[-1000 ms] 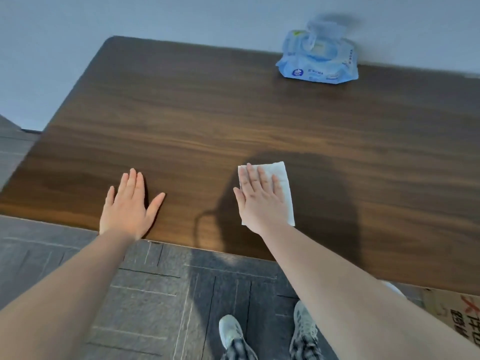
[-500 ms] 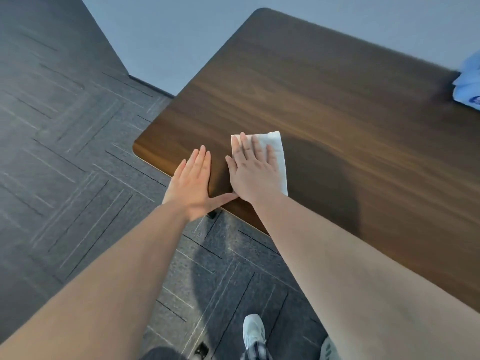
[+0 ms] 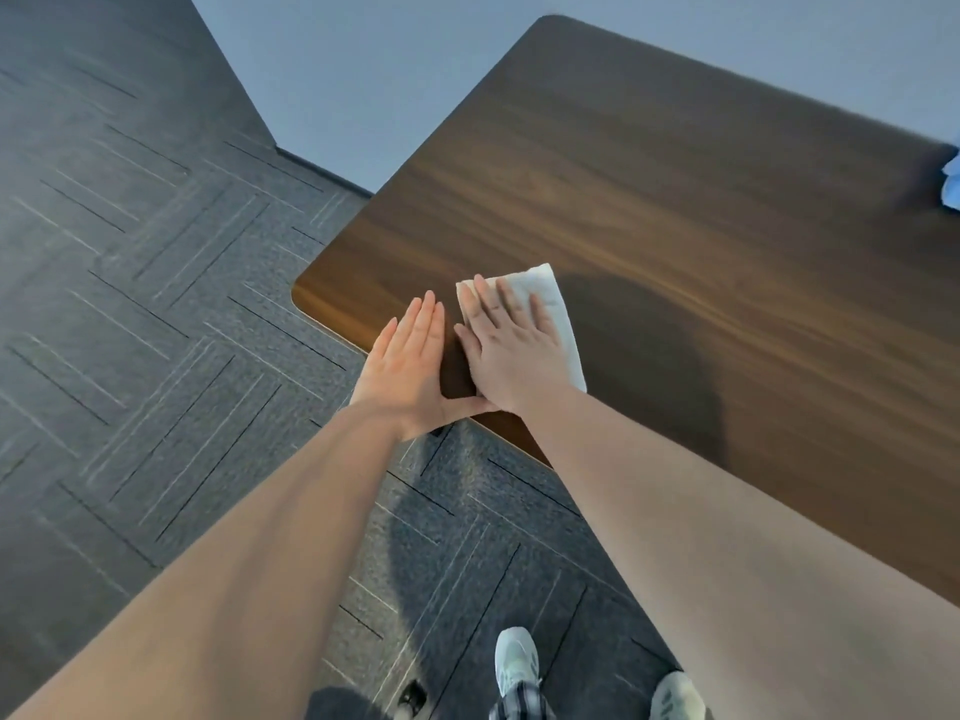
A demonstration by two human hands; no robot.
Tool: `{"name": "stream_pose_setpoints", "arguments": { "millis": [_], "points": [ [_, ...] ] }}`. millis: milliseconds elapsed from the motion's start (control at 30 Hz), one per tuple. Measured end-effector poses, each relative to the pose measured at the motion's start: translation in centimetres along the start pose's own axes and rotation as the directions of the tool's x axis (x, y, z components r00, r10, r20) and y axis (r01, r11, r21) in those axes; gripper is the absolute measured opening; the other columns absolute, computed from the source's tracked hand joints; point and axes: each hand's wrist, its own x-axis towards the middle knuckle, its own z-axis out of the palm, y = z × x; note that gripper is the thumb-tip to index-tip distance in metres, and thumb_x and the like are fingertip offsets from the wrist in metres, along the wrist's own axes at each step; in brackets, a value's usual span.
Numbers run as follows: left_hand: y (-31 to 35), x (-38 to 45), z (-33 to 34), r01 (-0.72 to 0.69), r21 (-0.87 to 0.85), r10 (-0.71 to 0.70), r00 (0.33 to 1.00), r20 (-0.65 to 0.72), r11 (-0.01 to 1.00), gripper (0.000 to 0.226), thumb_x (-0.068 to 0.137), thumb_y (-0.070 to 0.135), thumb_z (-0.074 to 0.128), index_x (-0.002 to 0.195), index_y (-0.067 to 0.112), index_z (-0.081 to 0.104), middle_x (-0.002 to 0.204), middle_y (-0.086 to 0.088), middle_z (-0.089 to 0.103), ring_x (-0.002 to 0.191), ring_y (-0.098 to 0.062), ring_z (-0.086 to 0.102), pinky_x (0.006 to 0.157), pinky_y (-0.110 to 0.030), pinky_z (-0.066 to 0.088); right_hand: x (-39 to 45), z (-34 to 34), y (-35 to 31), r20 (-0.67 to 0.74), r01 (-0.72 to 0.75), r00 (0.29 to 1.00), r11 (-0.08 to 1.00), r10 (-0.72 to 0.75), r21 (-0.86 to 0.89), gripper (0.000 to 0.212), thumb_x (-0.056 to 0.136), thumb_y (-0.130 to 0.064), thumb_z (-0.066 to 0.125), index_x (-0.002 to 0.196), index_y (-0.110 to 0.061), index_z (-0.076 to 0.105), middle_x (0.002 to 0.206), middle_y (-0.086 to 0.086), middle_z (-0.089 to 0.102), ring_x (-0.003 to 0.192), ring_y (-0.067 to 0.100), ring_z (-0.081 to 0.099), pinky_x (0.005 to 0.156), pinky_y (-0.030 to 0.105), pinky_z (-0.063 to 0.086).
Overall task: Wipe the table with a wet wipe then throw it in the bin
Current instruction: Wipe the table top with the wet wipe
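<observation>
Both arms extended, left hand (image 3: 410,363) and right hand (image 3: 511,350) flat, palms down.

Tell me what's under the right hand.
The white wet wipe lies flat on the table under the right hand. Its far and right edges show; the hand hides the rest.

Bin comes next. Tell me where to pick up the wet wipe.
Pinch the wet wipe at its free right edge, coming from the right and above. It lies flat on the table under the right hand, whose flat palm hides the left part; the left hand rests beside it.
</observation>
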Motion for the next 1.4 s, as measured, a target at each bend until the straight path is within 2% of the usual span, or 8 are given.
{"name": "stream_pose_setpoints", "arguments": {
  "millis": [167, 300, 500, 700, 900, 1100, 1300, 1400],
  "points": [
    [0.4, -0.7, -0.3, -0.039, 0.073, 0.032, 0.995, 0.096, 0.997, 0.133, 0.055, 0.093, 0.024, 0.146, 0.004, -0.014, 0.157, -0.011, -0.02, 0.144, -0.02, -0.019, 0.117, -0.039, -0.006, -6.1, -0.5, 2.6, 0.078, -0.004, 0.997, 0.999, 0.007, -0.034, 0.055, 0.099, -0.047, 0.006, 0.149, -0.031, -0.01, 0.159, -0.012, -0.011, 0.145, 0.011, -0.014, 0.117, 0.038, -0.012],
    [3.6, -1.6, -0.9, -0.158, 0.103, 0.145, 0.982, 0.123, 0.982, 0.115, 0.067, 0.088, 0.007, 0.147, 0.008, -0.012, 0.157, -0.007, -0.018, 0.144, -0.018, -0.016, 0.117, -0.038, -0.005, -11.3, -1.2, 5.8, 0.054, -0.114, 0.992, 0.993, 0.117, -0.041, 0.056, 0.098, -0.048, 0.003, 0.149, -0.031, -0.011, 0.159, -0.011, -0.011, 0.146, 0.011, -0.013, 0.117, 0.037, -0.013],
    [13.2, -0.7, -1.5, -0.344, 0.12, 0.33, 0.936, 0.123, 0.931, 0.105, 0.071, 0.082, 0.004, 0.148, 0.013, -0.011, 0.157, -0.002, -0.017, 0.144, -0.014, -0.017, 0.119, -0.039, -0.003, -18.9, -1.8, 12.4, 0.003, -0.273, 0.962, 0.959, 0.274, -0.076, 0.058, 0.088, -0.051, -0.011, 0.142, -0.032, -0.022, 0.159, -0.009, -0.011, 0.145, 0.013, -0.013, 0.113, 0.035, -0.017],
    [23.5, 0.1, -0.7, -0.532, 0.159, 0.51, 0.845, 0.161, 0.832, 0.101, 0.074, 0.079, 0.006, 0.149, 0.014, -0.011, 0.157, 0.0, -0.018, 0.143, -0.012, -0.019, 0.118, -0.037, -0.006, -26.7, -2.3, 19.0, -0.07, -0.441, 0.896, 0.897, 0.438, -0.033, 0.057, 0.089, -0.053, -0.011, 0.141, -0.032, -0.022, 0.158, -0.007, -0.01, 0.141, 0.012, -0.018, 0.112, 0.035, -0.016],
    [34.5, -0.6, 0.8, -0.676, 0.189, 0.641, 0.737, 0.216, 0.713, 0.099, 0.074, 0.078, 0.002, 0.149, 0.015, -0.01, 0.157, 0.0, -0.017, 0.143, -0.014, -0.019, 0.117, -0.037, -0.009, -34.7, -2.1, 25.5, -0.121, -0.599, 0.796, 0.801, 0.594, -0.005, 0.065, 0.088, -0.055, -0.017, 0.147, -0.027, -0.011, 0.16, -0.005, 0.002, 0.147, 0.016, -0.002, 0.114, 0.036, -0.01],
    [46.0, -2.8, 3.1, -0.799, 0.211, 0.758, 0.602, 0.253, 0.563, 0.094, 0.079, 0.076, 0.005, 0.15, 0.015, -0.006, 0.158, -0.001, -0.012, 0.144, -0.015, -0.015, 0.118, -0.038, -0.006, -42.8, -2.5, 31.0, -0.131, -0.734, 0.668, 0.678, 0.732, 0.044, 0.061, 0.095, -0.05, 0.002, 0.151, -0.025, 0.005, 0.159, -0.004, 0.01, 0.147, 0.017, 0.007, 0.115, 0.038, -0.003],
    [56.8, -5.2, 5.7, -0.886, 0.223, 0.841, 0.458, 0.287, 0.406, 0.091, 0.081, 0.074, 0.004, 0.15, 0.015, -0.004, 0.159, 0.001, -0.011, 0.144, -0.014, -0.014, 0.118, -0.038, -0.005, -51.0, -2.0, 36.2, -0.176, -0.833, 0.522, 0.544, 0.834, 0.104, 0.059, 0.093, -0.053, -0.007, 0.147, -0.03, -0.012, 0.156, -0.01, -0.008, 0.146, 0.012, -0.005, 0.115, 0.035, -0.01],
    [61.7, -6.5, 7.4, -0.916, 0.222, 0.865, 0.393, 0.313, 0.335, 0.09, 0.082, 0.074, 0.003, 0.15, 0.016, -0.005, 0.158, 0.002, -0.012, 0.144, -0.013, -0.015, 0.118, -0.037, -0.005, -55.3, -1.4, 38.6, -0.191, -0.884, 0.416, 0.444, 0.889, 0.145, 0.058, 0.095, -0.052, 0.002, 0.148, -0.029, -0.002, 0.152, -0.012, -0.004, 0.146, 0.01, 0.001, 0.117, 0.033, -0.006]
  ]
}}
